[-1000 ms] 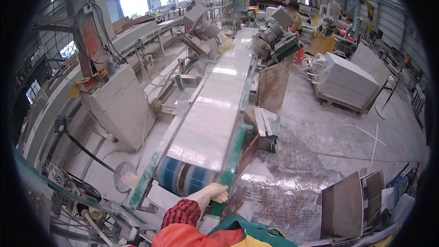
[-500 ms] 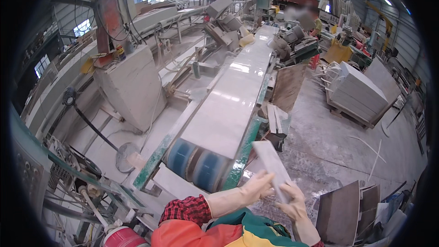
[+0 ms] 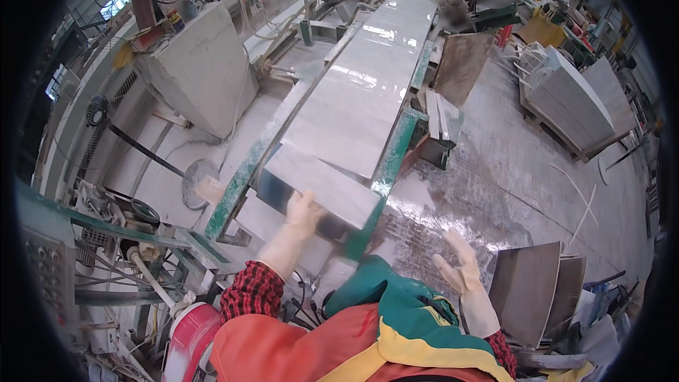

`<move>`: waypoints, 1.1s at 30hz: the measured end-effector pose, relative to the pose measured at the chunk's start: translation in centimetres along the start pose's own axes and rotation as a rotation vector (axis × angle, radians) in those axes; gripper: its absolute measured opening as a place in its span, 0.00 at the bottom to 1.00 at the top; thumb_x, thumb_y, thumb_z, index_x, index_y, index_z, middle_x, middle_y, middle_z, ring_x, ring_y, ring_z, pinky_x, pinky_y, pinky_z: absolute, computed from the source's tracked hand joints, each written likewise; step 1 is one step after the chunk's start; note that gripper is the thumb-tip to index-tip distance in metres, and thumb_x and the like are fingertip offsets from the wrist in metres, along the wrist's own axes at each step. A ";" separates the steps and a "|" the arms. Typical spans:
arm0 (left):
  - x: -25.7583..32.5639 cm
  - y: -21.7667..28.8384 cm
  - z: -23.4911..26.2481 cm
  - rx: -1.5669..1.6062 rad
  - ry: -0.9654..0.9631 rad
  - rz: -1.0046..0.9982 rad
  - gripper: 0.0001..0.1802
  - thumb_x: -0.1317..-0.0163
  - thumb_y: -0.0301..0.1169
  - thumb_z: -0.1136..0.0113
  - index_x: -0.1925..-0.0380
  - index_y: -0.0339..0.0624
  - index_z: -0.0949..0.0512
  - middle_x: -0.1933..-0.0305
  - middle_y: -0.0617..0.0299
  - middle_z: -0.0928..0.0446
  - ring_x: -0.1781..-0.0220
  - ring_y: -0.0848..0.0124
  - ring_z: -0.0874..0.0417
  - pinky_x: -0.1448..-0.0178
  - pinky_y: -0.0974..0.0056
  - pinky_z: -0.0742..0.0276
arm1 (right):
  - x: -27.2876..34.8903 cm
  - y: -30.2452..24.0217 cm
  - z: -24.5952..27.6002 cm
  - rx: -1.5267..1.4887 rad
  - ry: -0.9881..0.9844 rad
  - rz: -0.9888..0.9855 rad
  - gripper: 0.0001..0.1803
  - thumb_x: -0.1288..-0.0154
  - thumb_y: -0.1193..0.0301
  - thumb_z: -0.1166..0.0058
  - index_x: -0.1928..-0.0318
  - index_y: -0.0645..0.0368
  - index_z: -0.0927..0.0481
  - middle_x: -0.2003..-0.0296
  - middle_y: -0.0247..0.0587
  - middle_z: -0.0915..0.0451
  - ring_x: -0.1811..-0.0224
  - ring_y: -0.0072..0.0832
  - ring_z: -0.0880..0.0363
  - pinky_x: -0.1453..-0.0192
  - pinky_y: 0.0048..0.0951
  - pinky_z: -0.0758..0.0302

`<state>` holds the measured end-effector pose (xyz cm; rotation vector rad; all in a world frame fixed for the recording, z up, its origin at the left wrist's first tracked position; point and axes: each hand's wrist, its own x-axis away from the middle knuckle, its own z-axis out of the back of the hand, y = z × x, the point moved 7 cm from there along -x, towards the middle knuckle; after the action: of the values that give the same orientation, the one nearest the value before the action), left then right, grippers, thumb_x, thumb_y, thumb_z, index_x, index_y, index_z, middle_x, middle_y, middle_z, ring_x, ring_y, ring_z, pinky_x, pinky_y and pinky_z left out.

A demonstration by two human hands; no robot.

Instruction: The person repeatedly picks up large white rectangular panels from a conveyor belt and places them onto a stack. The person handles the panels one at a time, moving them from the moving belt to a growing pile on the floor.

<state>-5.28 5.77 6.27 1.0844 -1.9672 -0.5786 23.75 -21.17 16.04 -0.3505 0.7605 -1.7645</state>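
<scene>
Already the grey stone slab (image 3: 322, 187) lay at the near end of the green-framed conveyor (image 3: 392, 152), the gloved left hand (image 3: 303, 213) resting fingers-together on its near edge, the right hand (image 3: 460, 269) spread empty, well apart

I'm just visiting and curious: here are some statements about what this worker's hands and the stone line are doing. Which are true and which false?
1. The left hand touches the near end of a grey slab on the conveyor. True.
2. The right hand grips that slab too. False: it is open in the air, apart from it.
3. Both hands are bare. False: they wear pale gloves.
4. Slabs lean upright at the lower right. True.
5. The floor is dry carpet. False: it looks wet, grey and hard.
</scene>
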 end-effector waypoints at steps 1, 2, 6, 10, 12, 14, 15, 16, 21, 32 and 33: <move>-0.5 0.2 1.3 0.018 0.059 0.008 0.11 0.33 0.24 0.54 0.53 0.47 0.33 0.58 0.60 0.24 0.64 0.66 0.20 0.71 0.62 0.29 | 0.9 1.5 0.1 -0.008 -0.007 -0.086 0.29 0.46 0.67 0.32 0.42 0.56 0.23 0.38 0.55 0.28 0.33 0.45 0.31 0.30 0.37 0.35; -1.1 0.1 2.4 0.020 0.086 0.019 0.10 0.33 0.23 0.54 0.54 0.47 0.33 0.59 0.60 0.25 0.65 0.66 0.20 0.72 0.62 0.30 | 1.9 2.7 0.3 -0.051 0.003 -0.166 0.29 0.46 0.67 0.32 0.42 0.56 0.23 0.38 0.54 0.28 0.33 0.44 0.31 0.30 0.36 0.35; -3.1 -0.8 5.1 0.042 0.199 0.025 0.11 0.32 0.22 0.57 0.52 0.47 0.32 0.58 0.59 0.24 0.64 0.66 0.20 0.72 0.61 0.31 | 4.5 5.8 0.7 -0.162 0.047 -0.392 0.28 0.45 0.70 0.34 0.42 0.60 0.23 0.38 0.52 0.28 0.33 0.40 0.31 0.29 0.35 0.36; -4.2 -1.3 5.0 0.081 0.146 0.014 0.14 0.30 0.22 0.59 0.46 0.45 0.34 0.50 0.55 0.24 0.55 0.61 0.18 0.67 0.57 0.27 | 5.8 7.1 0.4 -0.190 0.068 -0.493 0.28 0.45 0.72 0.35 0.42 0.61 0.23 0.38 0.51 0.28 0.32 0.39 0.32 0.29 0.35 0.38; -4.5 -1.4 4.4 0.098 0.127 0.028 0.16 0.30 0.23 0.60 0.43 0.44 0.35 0.46 0.53 0.26 0.50 0.57 0.19 0.62 0.54 0.23 | 6.2 7.3 0.1 -0.209 0.074 -0.512 0.28 0.44 0.72 0.35 0.42 0.61 0.24 0.38 0.51 0.27 0.32 0.39 0.32 0.28 0.35 0.38; -5.3 -2.0 5.1 0.094 0.096 0.029 0.17 0.30 0.24 0.59 0.42 0.44 0.38 0.45 0.50 0.28 0.47 0.54 0.21 0.53 0.47 0.23 | 6.4 7.3 -0.3 -0.235 0.071 -0.528 0.28 0.44 0.72 0.36 0.41 0.61 0.24 0.38 0.50 0.27 0.33 0.39 0.32 0.28 0.35 0.38; -5.4 -1.9 4.9 0.092 0.078 0.028 0.17 0.30 0.25 0.58 0.42 0.43 0.39 0.44 0.49 0.29 0.45 0.52 0.23 0.49 0.44 0.22 | 6.4 7.4 -0.4 -0.233 0.070 -0.527 0.28 0.44 0.72 0.36 0.42 0.62 0.24 0.38 0.51 0.27 0.33 0.39 0.32 0.29 0.35 0.38; -5.4 -1.8 4.9 0.076 0.081 0.029 0.17 0.30 0.24 0.58 0.42 0.42 0.39 0.44 0.48 0.29 0.45 0.52 0.23 0.49 0.44 0.22 | 6.4 7.6 -0.6 -0.230 0.069 -0.526 0.27 0.44 0.71 0.36 0.42 0.62 0.24 0.38 0.51 0.27 0.33 0.39 0.31 0.29 0.35 0.37; -5.9 -1.8 4.5 0.075 0.097 0.041 0.18 0.29 0.22 0.62 0.40 0.41 0.39 0.41 0.49 0.30 0.43 0.52 0.23 0.48 0.45 0.21 | 6.2 8.1 -1.0 -0.208 0.077 -0.516 0.27 0.43 0.70 0.36 0.42 0.62 0.23 0.40 0.51 0.25 0.34 0.40 0.30 0.30 0.34 0.36; -7.3 -2.1 3.7 0.110 0.244 0.022 0.14 0.31 0.21 0.59 0.46 0.36 0.36 0.45 0.43 0.30 0.45 0.47 0.23 0.45 0.35 0.24 | 5.8 8.0 -1.4 -0.175 0.011 -0.505 0.26 0.40 0.68 0.39 0.40 0.57 0.24 0.40 0.47 0.25 0.35 0.40 0.30 0.31 0.35 0.35; -7.5 -2.1 3.9 0.097 0.241 0.014 0.14 0.31 0.21 0.59 0.47 0.36 0.36 0.46 0.44 0.29 0.47 0.48 0.22 0.47 0.37 0.23 | 5.7 7.9 -1.4 -0.177 0.019 -0.519 0.26 0.41 0.68 0.38 0.41 0.58 0.23 0.41 0.47 0.24 0.35 0.39 0.29 0.31 0.35 0.35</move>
<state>-5.07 11.05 -0.59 1.1431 -1.8053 -0.3299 26.94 -27.39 9.05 -0.7001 0.8969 -2.1888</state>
